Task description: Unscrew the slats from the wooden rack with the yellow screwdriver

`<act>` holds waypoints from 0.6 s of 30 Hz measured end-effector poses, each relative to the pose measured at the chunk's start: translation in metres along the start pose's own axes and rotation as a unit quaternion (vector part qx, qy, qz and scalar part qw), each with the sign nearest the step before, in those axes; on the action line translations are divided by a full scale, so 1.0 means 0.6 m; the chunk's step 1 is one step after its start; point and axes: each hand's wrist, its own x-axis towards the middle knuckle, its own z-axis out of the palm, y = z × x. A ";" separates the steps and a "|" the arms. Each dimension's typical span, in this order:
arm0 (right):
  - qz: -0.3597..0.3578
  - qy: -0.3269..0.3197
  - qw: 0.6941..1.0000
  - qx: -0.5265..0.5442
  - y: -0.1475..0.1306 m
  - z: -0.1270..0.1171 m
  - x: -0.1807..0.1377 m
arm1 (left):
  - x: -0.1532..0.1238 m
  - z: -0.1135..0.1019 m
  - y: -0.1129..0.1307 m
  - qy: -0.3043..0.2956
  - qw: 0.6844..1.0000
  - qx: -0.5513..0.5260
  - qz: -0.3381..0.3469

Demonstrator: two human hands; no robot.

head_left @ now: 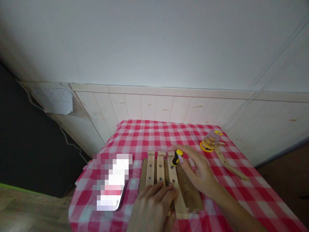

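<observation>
In my right hand (pixel 196 167) is a stubby black and yellow screwdriver (pixel 177 158), gripped near its top and tilted. Its tip meets the upper screw on the rightmost of three pale wooden slats (pixel 180 203). My left hand (pixel 154 201) lies across the lower part of the slats, its fingers closed on the rightmost one. Two dark screws show in each slat. Beneath them is a brown wooden board (pixel 190 193) dotted with small holes. Part of the slats is hidden under my left hand.
A phone (pixel 116 183) with a blurred screen lies left of the board. At the right, a clear case of screwdriver bits (pixel 210 140) with a yellow base sits beside a loose curved wooden slat (pixel 229 166). A red-and-white checked cloth (pixel 145 132) covers the table; a panelled wall stands behind.
</observation>
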 end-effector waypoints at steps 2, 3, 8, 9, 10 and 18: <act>0.008 0.001 1.000 0.011 0.001 0.002 -0.003 | 0.000 0.001 -0.002 -0.001 1.000 0.002 0.008; 0.010 0.003 1.000 0.020 0.001 0.002 -0.003 | -0.001 0.001 -0.003 0.002 1.000 0.003 0.010; 0.006 0.002 0.999 0.052 0.002 0.007 -0.004 | -0.002 0.006 -0.005 0.015 1.000 0.002 0.017; -0.001 0.007 0.999 0.049 0.003 0.008 -0.003 | -0.002 0.006 -0.005 0.012 1.000 0.001 0.015; -0.009 0.017 0.999 0.042 0.002 0.008 -0.001 | -0.002 0.006 -0.005 0.007 1.000 0.000 0.012; -0.022 0.052 0.998 -0.009 0.001 0.002 0.008 | 0.002 -0.004 -0.001 -0.020 1.000 -0.016 -0.006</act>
